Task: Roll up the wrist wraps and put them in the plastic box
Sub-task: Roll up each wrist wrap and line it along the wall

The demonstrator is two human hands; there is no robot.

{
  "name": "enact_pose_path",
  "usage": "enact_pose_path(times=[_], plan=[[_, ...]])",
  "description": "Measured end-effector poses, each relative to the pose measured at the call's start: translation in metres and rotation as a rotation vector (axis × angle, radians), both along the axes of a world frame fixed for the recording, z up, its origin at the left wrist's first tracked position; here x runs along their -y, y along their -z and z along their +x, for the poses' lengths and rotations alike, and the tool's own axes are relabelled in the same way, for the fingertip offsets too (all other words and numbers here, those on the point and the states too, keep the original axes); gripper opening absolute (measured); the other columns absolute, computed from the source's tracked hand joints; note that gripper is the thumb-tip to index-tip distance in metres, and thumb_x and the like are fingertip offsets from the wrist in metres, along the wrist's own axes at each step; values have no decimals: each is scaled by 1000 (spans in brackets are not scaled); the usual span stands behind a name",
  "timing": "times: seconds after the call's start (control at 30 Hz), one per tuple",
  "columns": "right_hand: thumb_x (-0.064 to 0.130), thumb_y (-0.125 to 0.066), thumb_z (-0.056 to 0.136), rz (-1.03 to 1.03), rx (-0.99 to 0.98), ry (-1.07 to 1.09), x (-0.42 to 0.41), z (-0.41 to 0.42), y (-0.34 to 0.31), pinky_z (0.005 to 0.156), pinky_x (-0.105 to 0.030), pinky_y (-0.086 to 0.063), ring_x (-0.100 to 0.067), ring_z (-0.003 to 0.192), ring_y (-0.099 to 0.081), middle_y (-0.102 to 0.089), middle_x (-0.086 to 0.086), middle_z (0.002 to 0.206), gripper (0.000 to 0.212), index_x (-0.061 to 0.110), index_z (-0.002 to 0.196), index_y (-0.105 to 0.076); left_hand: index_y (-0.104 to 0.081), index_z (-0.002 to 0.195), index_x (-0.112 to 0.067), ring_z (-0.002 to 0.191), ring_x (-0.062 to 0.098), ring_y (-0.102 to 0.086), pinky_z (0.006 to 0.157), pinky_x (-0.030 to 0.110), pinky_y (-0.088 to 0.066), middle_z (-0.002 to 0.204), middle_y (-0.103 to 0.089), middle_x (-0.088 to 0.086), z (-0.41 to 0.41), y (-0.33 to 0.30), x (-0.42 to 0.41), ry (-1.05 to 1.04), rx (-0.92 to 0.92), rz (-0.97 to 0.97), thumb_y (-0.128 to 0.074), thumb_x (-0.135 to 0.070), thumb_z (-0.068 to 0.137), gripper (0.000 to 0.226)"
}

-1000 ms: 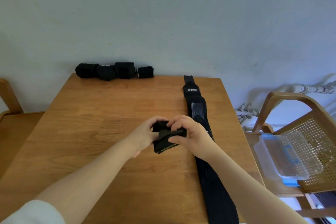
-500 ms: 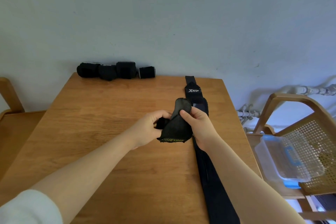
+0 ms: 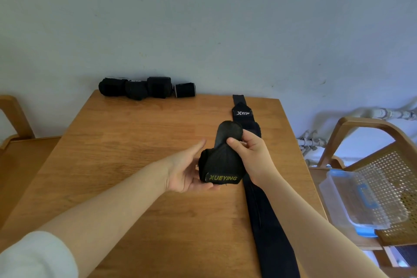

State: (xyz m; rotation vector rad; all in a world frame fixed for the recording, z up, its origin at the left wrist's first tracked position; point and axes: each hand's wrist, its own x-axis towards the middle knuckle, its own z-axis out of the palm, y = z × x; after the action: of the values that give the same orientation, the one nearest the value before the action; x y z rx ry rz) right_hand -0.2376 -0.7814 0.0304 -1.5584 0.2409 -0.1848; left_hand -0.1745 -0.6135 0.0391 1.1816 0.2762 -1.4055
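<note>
From the head camera, the right hand (image 3: 252, 158) grips a black rolled wrist wrap (image 3: 222, 160) lettered XUEYING, thumb curled onto its upper flap, which sticks up past the fingertips. The left hand (image 3: 188, 169) lies palm-up just left of the roll with its fingers straight and spread, and its palm touches the lower edge of the roll. Under the right wrist a long unrolled XTEP wrist wrap (image 3: 261, 205) stretches flat along the wooden table (image 3: 126, 142), running away from the hand and back towards the person. Far beyond the left hand, four rolled wraps (image 3: 144, 88) line the wall. Well right of the right hand, a clear plastic box (image 3: 361, 198) sits on a cane chair (image 3: 390, 165).
</note>
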Motion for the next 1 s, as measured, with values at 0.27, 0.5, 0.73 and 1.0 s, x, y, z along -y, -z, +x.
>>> enact_pose_path(times=[0.27,0.5,0.73,1.0], plan=[[4,-61,88,6,-20,-93,8,-3,8,75,-31,-54,-19,90,-65,-68,-2,92,13,14,85,-68,-61,114,-13,98,31,-63,70,36,-54,112,-63,19,-8,11,12,-232,302,-19,-65,-14,87,28],[9,-66,86,-121,-137,-70,5,4,24,88,-29,-50,-18,104,-60,-63,-1,112,12,7,76,-59,-59,115,-27,107,21,-60,91,41,-53,116,-61,4,2,17,6,-75,768,72,-66,-5,85,37],[13,-74,80,-269,-260,-201,8,15,20,80,-27,-56,-12,101,-61,-58,5,114,35,20,107,-53,-63,113,-25,104,20,-61,91,38,-51,111,-65,4,10,16,-3,26,817,63,-52,-7,91,30],[10,-66,86,492,-652,-135,2,39,30,65,-29,-51,-19,82,-60,-64,-4,89,9,16,88,-60,-64,108,-24,103,19,-61,89,39,-53,110,-64,-1,5,35,-7,-82,720,149,-69,-21,85,24]])
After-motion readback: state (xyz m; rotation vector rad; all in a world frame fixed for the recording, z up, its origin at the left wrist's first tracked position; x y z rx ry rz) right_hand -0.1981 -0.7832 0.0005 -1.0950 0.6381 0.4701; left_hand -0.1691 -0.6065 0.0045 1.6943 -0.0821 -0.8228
